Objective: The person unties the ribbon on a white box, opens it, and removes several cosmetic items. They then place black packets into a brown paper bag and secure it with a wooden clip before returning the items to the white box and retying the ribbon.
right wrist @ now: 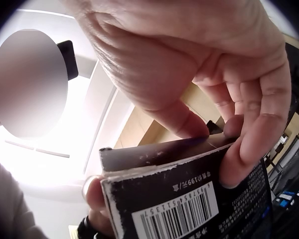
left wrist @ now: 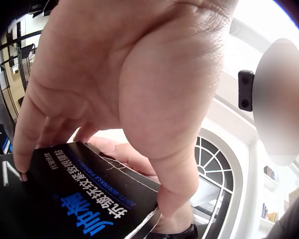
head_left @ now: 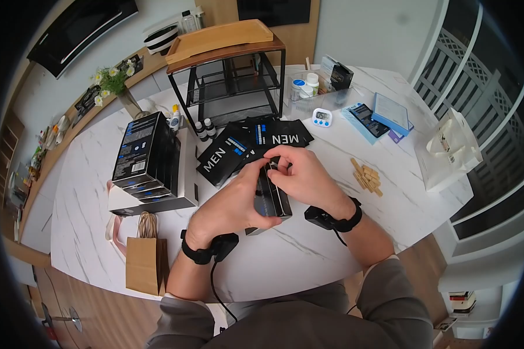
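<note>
A slim black cardboard box (head_left: 269, 198) with worn white edges stands on edge close over the table before the person. My left hand (head_left: 230, 200) grips it along its length, thumb at the near end and fingers toward the far end. In the left wrist view the box's printed face (left wrist: 84, 194) shows blue and white lettering. My right hand (head_left: 308, 180) pinches the top edge near the far end. The right wrist view shows its thumb on a raised flap (right wrist: 164, 154) and its index finger on the barcode face (right wrist: 179, 209). The inside of the box is hidden.
Black MEN packets (head_left: 244, 145) lie fanned out just beyond the hands. At left are stacked black boxes (head_left: 140, 151) and brown paper bags (head_left: 145, 262). A timer (head_left: 322, 118), wooden pieces (head_left: 365, 176) and a white bag (head_left: 448, 154) sit to the right. Behind stands a rack (head_left: 233, 75).
</note>
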`<state>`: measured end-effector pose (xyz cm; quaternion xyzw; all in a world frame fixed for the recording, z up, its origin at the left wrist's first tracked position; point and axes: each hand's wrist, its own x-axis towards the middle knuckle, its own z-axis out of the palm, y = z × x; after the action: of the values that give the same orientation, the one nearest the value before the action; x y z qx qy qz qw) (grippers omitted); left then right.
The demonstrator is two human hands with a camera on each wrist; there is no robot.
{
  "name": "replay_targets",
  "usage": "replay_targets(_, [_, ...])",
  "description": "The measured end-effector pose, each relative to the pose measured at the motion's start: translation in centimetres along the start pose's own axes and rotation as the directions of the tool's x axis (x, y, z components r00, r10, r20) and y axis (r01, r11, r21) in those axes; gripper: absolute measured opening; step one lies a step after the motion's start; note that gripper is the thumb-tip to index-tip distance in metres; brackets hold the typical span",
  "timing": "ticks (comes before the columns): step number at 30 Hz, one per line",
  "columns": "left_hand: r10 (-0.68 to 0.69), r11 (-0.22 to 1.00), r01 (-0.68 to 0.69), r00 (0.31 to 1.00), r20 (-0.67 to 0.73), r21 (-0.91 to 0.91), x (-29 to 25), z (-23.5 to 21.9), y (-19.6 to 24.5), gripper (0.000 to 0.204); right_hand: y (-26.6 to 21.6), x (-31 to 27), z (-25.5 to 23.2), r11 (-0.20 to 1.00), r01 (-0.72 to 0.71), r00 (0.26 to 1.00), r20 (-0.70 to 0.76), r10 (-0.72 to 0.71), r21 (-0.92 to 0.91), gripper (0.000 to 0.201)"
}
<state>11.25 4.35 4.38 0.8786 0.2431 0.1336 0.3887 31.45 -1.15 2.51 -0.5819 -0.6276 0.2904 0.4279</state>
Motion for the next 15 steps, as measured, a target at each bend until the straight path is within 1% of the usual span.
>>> replay_targets(4, [0.005, 1.0, -0.005, 1.0, -0.021, 0.008, 0.0, 0.4, -0.7, 0.117, -0.4, -0.2, 0.2, 0.999, -0.013, 1.0, -0.014, 0.012, -0.03, 0.03])
replay_targets(7, [0.03, 1.0, -0.03, 0.999, -0.043, 0.001, 0.0, 0.5, -1.0, 0.12, -0.4, -0.3, 0.4, 0.999, 0.007, 0.999, -0.034, -0.009, -0.049, 0.033])
replay_targets(10, [-0.004, 1.0, 0.004, 1.0, -0.027, -0.004, 0.0, 0.5, -1.2, 0.123, -0.5, -0.4, 0.7, 0.996, 0.047, 0.998, -0.041, -0.05, -0.08, 0.038])
replay_targets(12, [0.032, 0.998, -0.029, 0.998, -0.056, 0.058, -0.1, 0.5, -1.4, 0.122, -0.3, -0.4, 1.0, 0.993, 0.083, 0.995, -0.042, -0.087, -0.083, 0.04])
replay_targets(13, [0.032, 0.998, -0.028, 0.998, -0.058, 0.059, -0.1, 0.3, -1.4, 0.122, -0.1, -0.3, 1.1, 0.993, 0.085, 0.995, -0.041, -0.089, -0.083, 0.04])
replay_targets(15, [0.024, 1.0, -0.023, 0.996, -0.08, 0.013, -0.2, -0.2, -1.2, 0.118, 0.2, -0.2, 1.3, 0.993, 0.118, 0.983, -0.139, -0.117, -0.001, 0.043])
